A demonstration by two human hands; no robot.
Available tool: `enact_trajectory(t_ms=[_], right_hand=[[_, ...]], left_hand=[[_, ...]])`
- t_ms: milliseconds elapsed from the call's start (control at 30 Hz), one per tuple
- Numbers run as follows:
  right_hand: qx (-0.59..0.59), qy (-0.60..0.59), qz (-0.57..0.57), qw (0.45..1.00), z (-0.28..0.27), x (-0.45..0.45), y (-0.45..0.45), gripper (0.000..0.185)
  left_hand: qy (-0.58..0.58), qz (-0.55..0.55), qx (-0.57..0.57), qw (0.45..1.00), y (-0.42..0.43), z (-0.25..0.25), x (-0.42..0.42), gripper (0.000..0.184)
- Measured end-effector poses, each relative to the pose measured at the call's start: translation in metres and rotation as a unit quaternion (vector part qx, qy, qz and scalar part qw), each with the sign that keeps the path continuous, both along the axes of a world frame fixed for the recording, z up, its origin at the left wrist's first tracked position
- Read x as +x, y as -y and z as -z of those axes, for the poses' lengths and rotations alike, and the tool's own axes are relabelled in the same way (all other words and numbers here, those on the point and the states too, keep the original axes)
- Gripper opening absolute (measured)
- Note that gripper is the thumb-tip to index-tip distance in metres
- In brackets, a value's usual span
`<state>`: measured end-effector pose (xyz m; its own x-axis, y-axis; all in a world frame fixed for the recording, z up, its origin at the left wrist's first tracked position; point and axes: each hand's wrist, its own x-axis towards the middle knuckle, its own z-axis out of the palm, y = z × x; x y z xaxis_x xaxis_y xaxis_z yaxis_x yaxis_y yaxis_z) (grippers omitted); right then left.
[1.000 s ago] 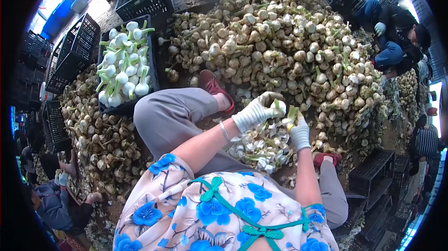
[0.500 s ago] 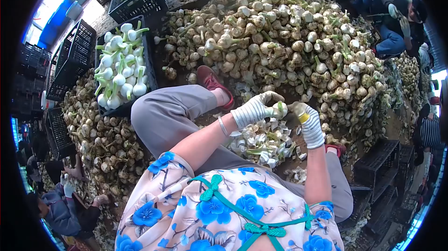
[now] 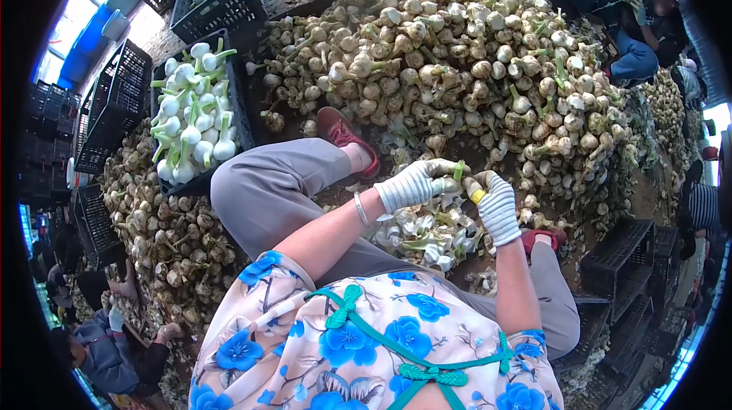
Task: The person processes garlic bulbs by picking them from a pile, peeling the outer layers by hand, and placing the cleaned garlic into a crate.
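Note:
My left hand (image 3: 418, 184), in a white knitted glove with soiled fingertips, is closed round a garlic bulb whose green stem end (image 3: 459, 171) points up. Against the bulb's right side, my right hand (image 3: 494, 204) is closed too, gloved, with something yellow (image 3: 477, 196) between its fingers; the rest of that item is hidden. White peelings (image 3: 436, 236) lie on the ground below both hands. Beyond them spreads a large heap of unpeeled garlic (image 3: 450, 59). A black crate (image 3: 242, 109) at the left holds clean white bulbs (image 3: 194, 116).
Another garlic heap (image 3: 171, 219) lies left of my knee. Black crates stand at the far left (image 3: 114, 97), at the back (image 3: 217, 10) and at the lower right (image 3: 618, 261). A person (image 3: 637, 21) sits at the upper right, another (image 3: 107, 349) at the lower left.
My right hand has come back to the left, up against the bulb in my left hand. The bulb has turned so its green stem end points up. The view has shifted slightly.

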<state>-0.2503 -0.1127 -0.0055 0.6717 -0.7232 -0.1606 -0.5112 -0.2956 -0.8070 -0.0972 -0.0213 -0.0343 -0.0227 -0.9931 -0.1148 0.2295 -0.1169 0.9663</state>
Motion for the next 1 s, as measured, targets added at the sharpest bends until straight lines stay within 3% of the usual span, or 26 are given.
enact_trajectory(t_ms=[67, 133, 200, 233, 267, 333, 433, 600, 667, 700, 833, 900, 1000], right_hand=[[0.08, 0.074, 0.034, 0.993, 0.013, -0.001, -0.001, 0.018], [0.048, 0.096, 0.024, 0.994, 0.029, -0.001, 0.0, 0.017], [0.122, 0.122, 0.087, 0.981, 0.038, 0.0, 0.001, 0.016], [0.173, 0.128, 0.113, 0.97, 0.054, -0.005, 0.007, 0.018], [0.277, 0.157, 0.141, 0.937, 0.034, 0.001, 0.0, 0.023], [0.338, 0.21, 0.139, 0.907, 0.027, 0.002, -0.003, 0.027], [0.102, 0.09, 0.057, 0.989, 0.009, 0.005, -0.004, 0.026], [0.161, 0.156, 0.055, 0.973, 0.016, 0.0, 0.0, 0.023], [0.307, 0.178, 0.094, 0.93, 0.006, 0.001, -0.002, 0.022], [0.32, 0.184, 0.102, 0.924, 0.008, 0.001, -0.002, 0.022], [0.318, 0.191, 0.126, 0.92, 0.013, 0.004, -0.004, 0.024], [0.192, 0.088, 0.13, 0.969, 0.022, 0.005, -0.004, 0.025], [0.232, 0.134, 0.143, 0.953, 0.022, 0.01, -0.007, 0.026]], left_hand=[[-0.005, -0.021, 0.007, 1.0, -0.002, 0.0, -0.002, 0.036], [0.048, -0.05, -0.027, 0.997, -0.003, -0.002, -0.001, 0.037], [-0.189, -0.046, 0.058, 0.979, -0.004, -0.012, 0.0, 0.037], [-0.166, -0.045, 0.038, 0.984, -0.004, -0.016, 0.001, 0.038], [-0.152, -0.043, 0.01, 0.987, -0.001, -0.006, 0.003, 0.039], [-0.162, -0.035, 0.025, 0.986, -0.002, -0.011, 0.003, 0.04], [-0.158, -0.024, 0.02, 0.987, 0.001, -0.002, -0.001, 0.043], [-0.12, 0.002, -0.007, 0.993, 0.001, 0.001, 0.009, 0.05], [-0.148, -0.046, -0.001, 0.988, 0.002, 0.0, 0.005, 0.03], [-0.148, -0.05, 0.015, 0.988, 0.003, 0.0, 0.005, 0.03], [-0.125, -0.097, 0.015, 0.987, 0.004, 0.0, -0.005, 0.024], [-0.124, -0.126, -0.013, 0.984, 0.003, 0.008, -0.007, 0.035], [-0.143, -0.133, 0.036, 0.98, 0.002, 0.01, 0.0, 0.031]])
